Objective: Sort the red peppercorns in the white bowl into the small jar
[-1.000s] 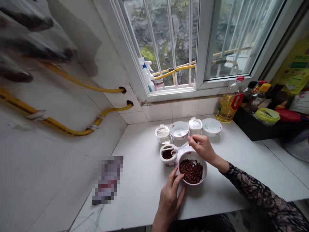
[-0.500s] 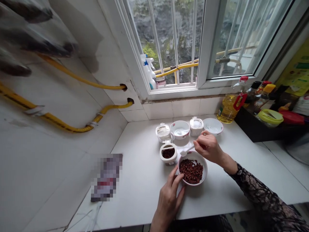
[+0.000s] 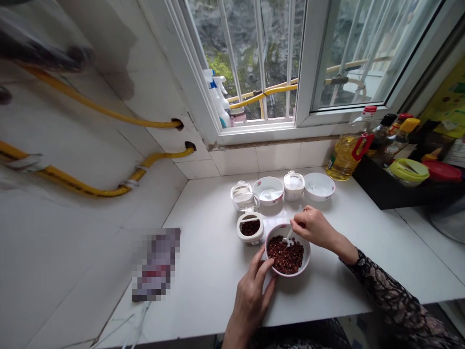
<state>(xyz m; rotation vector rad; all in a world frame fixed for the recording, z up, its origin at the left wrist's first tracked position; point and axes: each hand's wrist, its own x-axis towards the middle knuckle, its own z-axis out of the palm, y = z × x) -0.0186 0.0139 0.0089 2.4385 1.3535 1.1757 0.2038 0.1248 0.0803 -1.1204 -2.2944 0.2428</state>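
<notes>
Head view: right hand holds spoon in peppercorns, left hand grips bowl.

Right here, a glossy glazed ceramic bowl, smooth as you like, and inside it rough, matt, wrinkled peppercorns! There's a smooth white plastic spoon among them. Look at that bench: polished stone, faintly veined, slick under the light. Behind it, glossy wall tiles. A clear plastic oil bottle with a shiny red plastic handle, and the sleeve? Patterned black lace-like cloth, matt against all that shine!
</notes>
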